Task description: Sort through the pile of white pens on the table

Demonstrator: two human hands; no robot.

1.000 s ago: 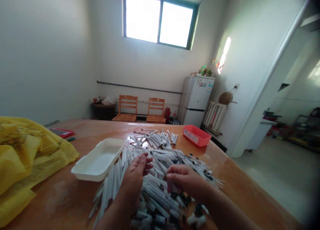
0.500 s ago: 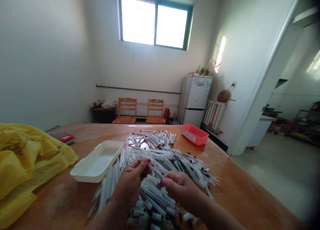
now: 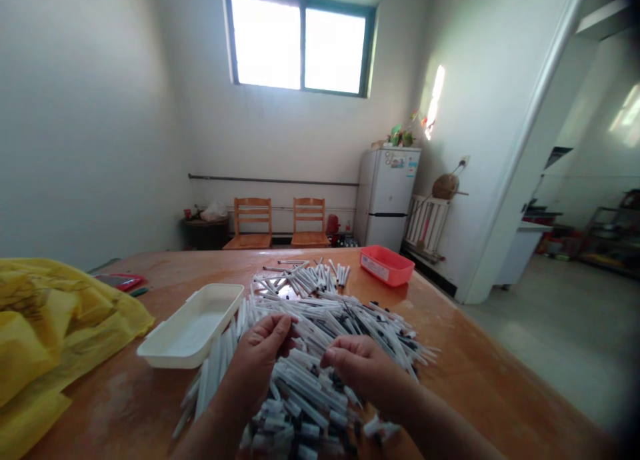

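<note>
White plastic tubes [image 3: 320,373] lie heaped loose on the tabletop [image 3: 475,353], the left hand [image 3: 257,360] and right hand [image 3: 363,367] pinching among them, so a hasty pull could drag neighbours along and spill some over the edge.

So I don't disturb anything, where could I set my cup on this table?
Bare wooden tabletop lies right of the white tube pile, below the red plastic tray. A strip runs between the white plastic tray and yellow plastic bag. Crowded around left hand and right hand.
</note>
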